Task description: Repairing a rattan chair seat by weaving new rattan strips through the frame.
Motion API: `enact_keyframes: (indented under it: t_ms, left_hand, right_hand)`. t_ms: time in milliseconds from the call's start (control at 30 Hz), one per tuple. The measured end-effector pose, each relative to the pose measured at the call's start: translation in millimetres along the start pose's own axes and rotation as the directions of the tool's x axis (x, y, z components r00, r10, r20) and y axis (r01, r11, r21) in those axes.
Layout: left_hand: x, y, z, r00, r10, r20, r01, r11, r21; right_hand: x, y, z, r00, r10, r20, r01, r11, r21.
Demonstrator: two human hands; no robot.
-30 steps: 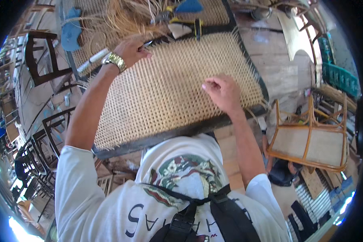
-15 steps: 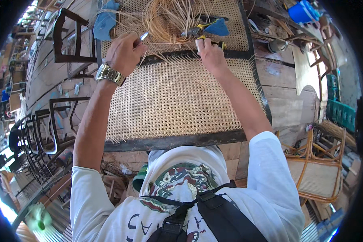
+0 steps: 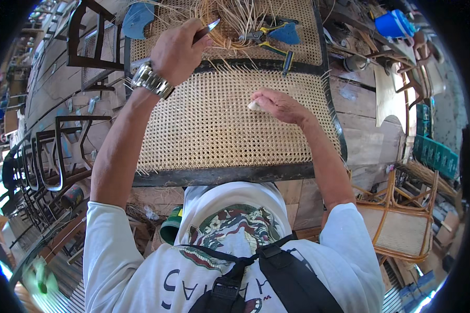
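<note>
A woven cane panel point(image 3: 203, 130) in a dark wooden frame lies before me, loose strand ends sticking out along its far edge. My left hand point(image 3: 177, 52), with a metal watch on the wrist, is closed round a knife point(image 3: 206, 31). Its pointed blade juts out past the thumb, above the far frame bar. Over the right part of the weave, my right hand point(image 3: 279, 106) is closed on a small whitish piece point(image 3: 254, 106), whose kind I cannot make out. Beyond it lie yellow-handled pliers point(image 3: 261, 36) and a dark tool with a yellow-green handle point(image 3: 288, 61).
Loose cane strands point(image 3: 235, 18) heap on the far panel section, between two blue pieces point(image 3: 138, 21), point(image 3: 285, 34). Dark chair frames point(image 3: 73, 151) crowd the left. A rattan chair point(image 3: 402, 224), a green crate point(image 3: 436, 155) and a blue bucket point(image 3: 394, 24) stand at right.
My right hand has drawn back from beside the tools to above the weave, holding the whitish piece. My left hand has moved right and slightly away, still holding the knife.
</note>
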State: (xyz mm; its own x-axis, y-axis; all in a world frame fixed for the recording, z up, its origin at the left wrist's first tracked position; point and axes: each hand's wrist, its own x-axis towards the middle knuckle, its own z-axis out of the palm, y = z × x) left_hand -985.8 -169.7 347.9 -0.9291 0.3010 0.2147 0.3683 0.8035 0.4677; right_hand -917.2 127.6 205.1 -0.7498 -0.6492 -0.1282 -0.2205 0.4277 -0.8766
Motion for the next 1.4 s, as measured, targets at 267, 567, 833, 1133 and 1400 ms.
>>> enact_keyframes:
  t_ms: [267,567,833,1133,1400]
  left_hand:
    - [0.6,-32.6,26.8,0.991,-0.047,-0.123,0.044,0.999,-0.030]
    - [-8.1,-31.7,37.2,0.955,-0.174,-0.239,0.160,0.984,-0.077]
    - [-24.5,-38.9,41.1,0.928,-0.362,-0.090,0.346,0.925,-0.157]
    - [-69.6,38.0,155.6,0.788,-0.244,0.565,0.576,0.616,-0.537]
    - [-19.2,9.9,172.5,0.858,-0.412,0.307,0.509,0.766,-0.393]
  right_hand:
    - [0.4,1.4,4.6,0.983,0.181,-0.009,-0.180,0.982,0.063]
    - [2.7,-15.3,20.0,0.983,-0.174,-0.062,0.135,0.905,-0.402]
    - [19.0,10.8,10.6,0.898,0.410,-0.160,-0.426,0.901,-0.080]
    - [88.9,-103.5,-62.9,0.902,0.421,-0.100,-0.377,0.878,0.295]
    - [43.3,-183.4,-137.3,0.908,-0.104,-0.405,0.303,0.833,0.464]
